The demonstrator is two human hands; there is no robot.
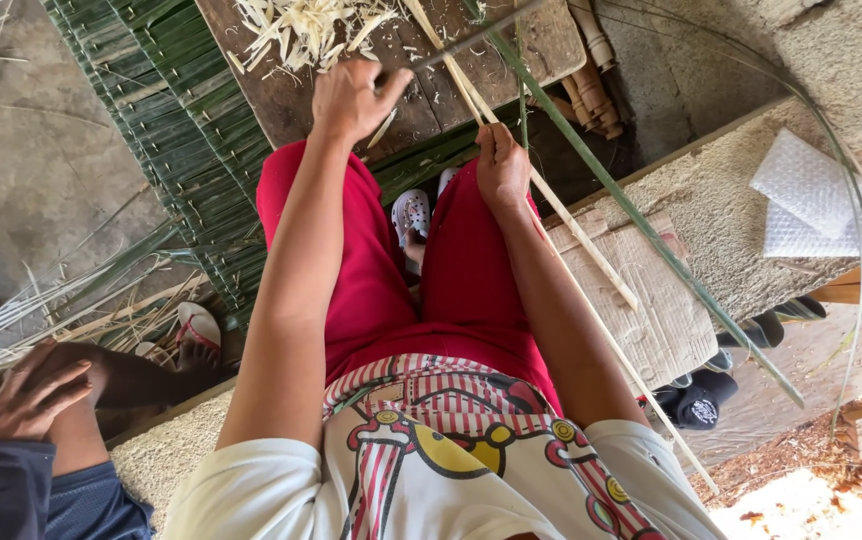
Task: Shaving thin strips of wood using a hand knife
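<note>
I look down on my left hand (351, 98), its fingers curled shut on the dark handle of a blade (471, 38) that lies across the wooden desk (281, 85), so the board backs the cut. My right hand (502, 166) is clamped on a pale leaf rib (551, 205) beside my knee, steadying it where it runs up under the blade. Shavings (306, 28) lie piled on the desk, a woven leaf mat (186, 150) beneath it. Another person's hand (19, 400) rests on a knee at my left.

You have a long pale stick (551, 205) running slantwise across your right thigh. A thin green leaf strip (641, 220) lies beside it, equally slanted.
</note>
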